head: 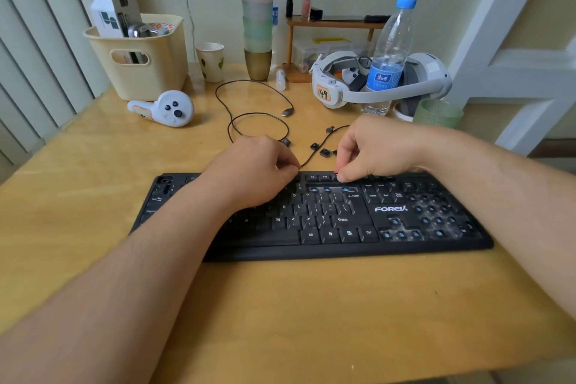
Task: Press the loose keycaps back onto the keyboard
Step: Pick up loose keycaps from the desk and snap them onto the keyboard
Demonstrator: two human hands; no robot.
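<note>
Your left hand (pixel 252 171) covers the middle of the keyboard (pixel 311 221), hiding those keys. Your right hand (pixel 377 150) curls over the function row; whether its fingertips (pixel 342 177) pinch a keycap can't be told. The loose keycaps (pixel 324 152) are too small to read.

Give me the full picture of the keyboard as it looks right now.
The keyboard is black plastic, full-size, marked FOREV in white, lying flat on the wooden desk with its cable running back from the top edge. Many caps are missing: blue stems show on the numpad, at the arrow keys and in the row above Enter. The left hand rests over the number row; the right hand presses fingertips at the function row. Loose keycaps lie just behind it.
</note>
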